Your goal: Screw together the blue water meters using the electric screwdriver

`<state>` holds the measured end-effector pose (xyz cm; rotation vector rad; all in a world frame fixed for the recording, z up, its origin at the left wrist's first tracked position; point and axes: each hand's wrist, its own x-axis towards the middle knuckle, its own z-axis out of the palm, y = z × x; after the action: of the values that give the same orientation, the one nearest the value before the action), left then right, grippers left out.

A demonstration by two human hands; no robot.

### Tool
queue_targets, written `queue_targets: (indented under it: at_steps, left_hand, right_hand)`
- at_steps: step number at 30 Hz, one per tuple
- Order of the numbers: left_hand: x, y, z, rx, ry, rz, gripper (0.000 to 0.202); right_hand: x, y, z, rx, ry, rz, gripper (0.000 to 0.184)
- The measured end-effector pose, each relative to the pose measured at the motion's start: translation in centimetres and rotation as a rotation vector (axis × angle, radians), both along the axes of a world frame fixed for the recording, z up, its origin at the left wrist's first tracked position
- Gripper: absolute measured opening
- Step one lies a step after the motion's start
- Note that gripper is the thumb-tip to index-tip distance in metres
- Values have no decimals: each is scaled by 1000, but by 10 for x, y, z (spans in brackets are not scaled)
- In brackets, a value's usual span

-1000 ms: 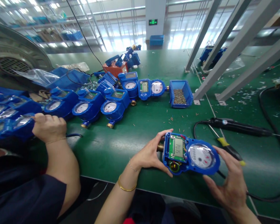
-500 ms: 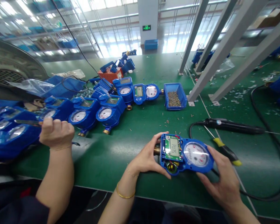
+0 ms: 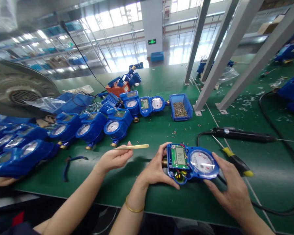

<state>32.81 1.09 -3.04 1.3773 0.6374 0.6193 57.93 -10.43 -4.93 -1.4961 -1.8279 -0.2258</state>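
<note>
A blue water meter (image 3: 192, 163) lies open in my hands above the green bench, with its green circuit board and LCD (image 3: 178, 156) facing up beside a round dial (image 3: 202, 162). My left hand (image 3: 155, 167), with a gold bangle on the wrist, grips its left end near the brass pipe fitting (image 3: 164, 162). My right hand (image 3: 227, 186) holds the right edge of the casing, with the thumb on the rim. The underside of the meter is hidden.
A co-worker's hand (image 3: 115, 159) holds a wooden stick (image 3: 132, 147) to my left. Several blue meters (image 3: 117, 127) stand in rows beyond it. A blue bin of brass screws (image 3: 180, 107), an electric screwdriver (image 3: 242, 134) and a yellow-handled screwdriver (image 3: 235, 164) lie on the bench.
The co-worker's hand has moved right, away from the meters, and now shows a wooden stick. My hands still hold the meter, and the whole view has shifted slightly.
</note>
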Motion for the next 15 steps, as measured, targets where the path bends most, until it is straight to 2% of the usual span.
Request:
queue_targets:
  at_steps: [3,7,11,13,15]
  left_hand:
    - [-1,0,1,22,43,-7,140]
    - [-2,-1,2,77,89,19,131]
    - [-2,-2,-1,79,65,30,129]
    - [-1,-3,-3,77,64,43,132]
    - [-2,-3,-4,74,59,49,135]
  right_hand:
    - [0,0,1,8,0,7,71]
    - [2,-3,1,-8,8,15,71]
    - [13,-5,3,-48,21,74,63]
    - [25,-3,3,-35,27,20,58]
    - [41,2,1,-10,4,-127,56]
